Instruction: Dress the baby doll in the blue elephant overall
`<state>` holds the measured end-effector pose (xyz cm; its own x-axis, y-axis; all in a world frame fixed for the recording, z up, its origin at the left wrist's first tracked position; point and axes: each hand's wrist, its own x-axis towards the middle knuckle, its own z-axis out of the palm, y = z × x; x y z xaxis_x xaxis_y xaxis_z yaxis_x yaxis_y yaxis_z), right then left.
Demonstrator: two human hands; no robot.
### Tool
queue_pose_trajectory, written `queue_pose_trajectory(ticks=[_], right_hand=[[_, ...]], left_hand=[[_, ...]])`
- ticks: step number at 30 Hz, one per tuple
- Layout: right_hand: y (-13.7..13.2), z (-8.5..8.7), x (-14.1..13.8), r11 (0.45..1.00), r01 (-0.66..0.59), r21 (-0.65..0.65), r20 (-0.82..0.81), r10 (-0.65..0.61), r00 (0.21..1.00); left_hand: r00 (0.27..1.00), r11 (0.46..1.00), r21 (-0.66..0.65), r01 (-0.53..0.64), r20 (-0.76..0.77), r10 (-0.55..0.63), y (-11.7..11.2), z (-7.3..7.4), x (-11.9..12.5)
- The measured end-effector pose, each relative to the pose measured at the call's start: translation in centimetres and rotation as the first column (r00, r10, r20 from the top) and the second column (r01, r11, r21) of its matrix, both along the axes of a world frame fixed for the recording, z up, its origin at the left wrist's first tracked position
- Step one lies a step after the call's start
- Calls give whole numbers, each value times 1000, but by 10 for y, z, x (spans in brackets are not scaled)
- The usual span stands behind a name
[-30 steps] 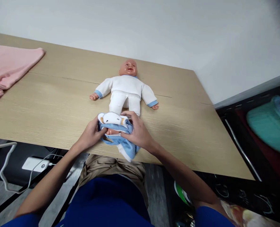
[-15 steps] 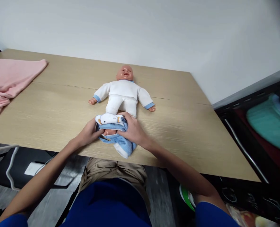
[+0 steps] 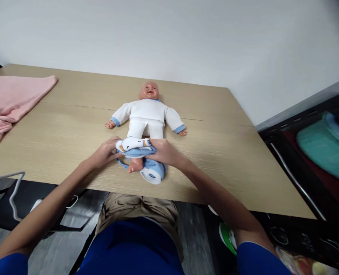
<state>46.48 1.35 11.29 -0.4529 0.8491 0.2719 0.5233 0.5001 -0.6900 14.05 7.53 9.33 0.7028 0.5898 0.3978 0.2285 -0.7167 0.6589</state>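
A baby doll [image 3: 148, 109] lies on its back on the table, head toward the wall, in a white top with blue cuffs. Bunched around its lower legs is a pair of blue and white doll pants [image 3: 153, 168] with an animal face on it. My left hand [image 3: 106, 152] grips the bunched edge on the left. On the right edge, my right hand [image 3: 163, 151] is closed on the same fabric, its fingertips partly hidden. One bare doll foot [image 3: 135, 165] pokes out below the cloth; the other foot is out of sight.
The wooden table [image 3: 221, 160] meets a white wall at the back. A pink cloth [image 3: 17, 91] lies at the far left with a skin-toned object partly on it. A dark shelf with a teal item [image 3: 326, 149] stands at the right. A chair [image 3: 28, 194] is below left.
The doll's foot has come out through the blue cloth and now shows below it. Both hands have shifted slightly up the legs with the fabric. The loose pant leg now shows its white opening.
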Motion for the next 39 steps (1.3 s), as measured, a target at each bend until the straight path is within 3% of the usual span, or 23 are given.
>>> queue_pose_trajectory(ticks=[2, 4, 7, 10, 12, 14, 17, 20, 22, 24, 27, 29, 32, 36, 38, 39], right_hand=[[13, 2, 5, 997, -66, -47, -7, 65, 998], [21, 5, 8, 994, -86, -72, -12, 85, 996], [18, 9, 11, 996, -76, -55, -24, 75, 997], [1, 7, 18, 993, -99, -69, -128, 90, 988], [-9, 2, 25, 982, -99, -161, -278, 51, 959], [-13, -6, 31, 952, -106, -286, -435, -31, 900], [-13, -19, 36, 897, -150, -415, -576, -132, 807], [-11, -25, 35, 849, -213, -484, -632, -171, 755], [-12, -25, 34, 833, -241, -498, -643, -168, 747], [-14, -20, 34, 833, -258, -489, -646, -147, 749], [-17, -8, 39, 833, -304, -463, -635, -71, 770], [-19, 3, 45, 792, -371, -485, -589, 17, 808], [-20, 17, 56, 713, -416, -564, -479, 129, 869], [-22, 25, 65, 703, -338, -626, -308, 175, 935], [-23, 23, 66, 703, -340, -625, -348, 139, 927], [-23, 21, 65, 712, -353, -607, -407, 104, 908]], left_hand=[[999, 999, -37, 31, 31, -30, 15, 4, 2], [998, 982, -178, 54, 47, -47, 25, 6, 6], [990, 894, -427, 137, 78, -115, 31, 6, 11], [990, 856, -496, 144, 83, -118, 31, 14, 12], [991, 849, -514, 123, 12, -135, 35, 26, 11], [980, 855, -504, 122, -76, -184, 42, 43, 11], [978, 929, -362, 73, -158, -139, 53, 75, 19], [988, 979, -204, 14, -149, -45, 57, 105, 47], [976, 979, -177, 104, -171, -135, 55, 119, 72], [901, 921, -275, 275, -261, -347, 54, 125, 97], [721, 756, -491, 433, -315, -617, 57, 121, 121], [696, 692, -543, 476, -249, -674, 61, 114, 128], [709, 639, -580, 506, -142, -691, 65, 100, 130], [687, 575, -654, 493, -113, -718, 63, 90, 129], [615, 481, -716, 507, -91, -783, 60, 89, 130], [558, 405, -762, 505, -69, -827, 58, 90, 130]])
